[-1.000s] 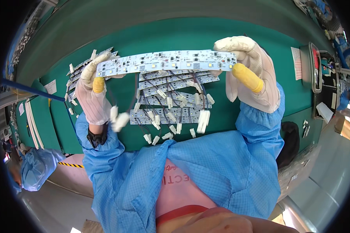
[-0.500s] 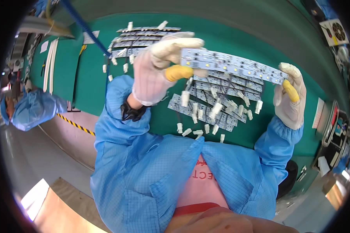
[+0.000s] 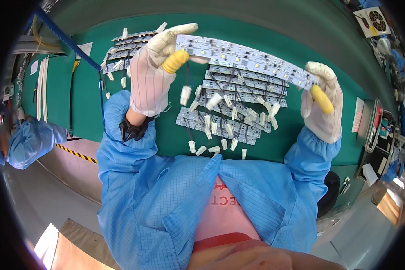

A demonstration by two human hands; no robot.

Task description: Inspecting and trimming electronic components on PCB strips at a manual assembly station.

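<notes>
Between my two gloved hands I hold up one long white LED circuit board (image 3: pixel 247 60), with small yellow LEDs along it. My left hand (image 3: pixel 159 67), in a white glove with a yellow thumb cover, pinches its left end. At the right end, my right hand (image 3: pixel 324 101), gloved the same way, grips it between thumb and fingers. A white plug connector (image 3: pixel 186 95) dangles on a dark wire below the left end. Beneath, several more LED boards (image 3: pixel 252 97) lie overlapping on the green mat, their wires and white connectors spread over them.
Another stack of LED boards (image 3: pixel 114 65) lies at the back left, partly behind my left hand. A blue coiled cable (image 3: pixel 67 39) hangs in front of it. Long white strips (image 3: pixel 42 90) rest at the far left, near a person in blue (image 3: pixel 33 141). A fan unit (image 3: pixel 372 21) stands at the far right.
The held board now appears further left and a little higher, its two ends still in my hands. The whole scene has shifted left too. The hanging connector shows more clearly below the board.
</notes>
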